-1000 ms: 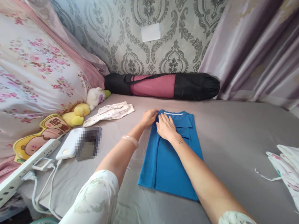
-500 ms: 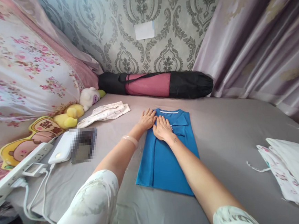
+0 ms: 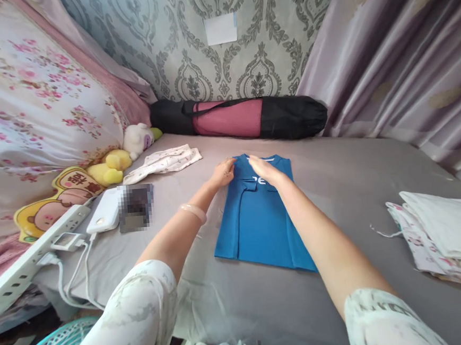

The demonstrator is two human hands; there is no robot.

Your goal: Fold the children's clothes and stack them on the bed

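A blue T-shirt (image 3: pixel 261 234) lies flat on the grey bed sheet, its collar away from me. Both sides are turned inward, and a few white letters show between the short sleeves. At the shirt's far left shoulder is my left hand (image 3: pixel 224 173), fingers bent and closed on the edge of the cloth. My right hand (image 3: pixel 265 171) is turned side-on over the collar, its fingers stretched out. From this angle I cannot tell whether it presses on the fabric.
A black and pink roll bag (image 3: pixel 230 119) lies along the wall. To the left are a patterned garment (image 3: pixel 164 163), plush toys (image 3: pixel 114 167), a white device (image 3: pixel 104 211) and a power strip (image 3: pixel 33 252) with cables. Folded white cloths (image 3: pixel 446 230) lie at the right.
My right hand has slid right from the shirt's left part to its collar, uncovering the left sleeve and letters. My left hand, flat half a second ago, now bends its fingers at the shoulder.
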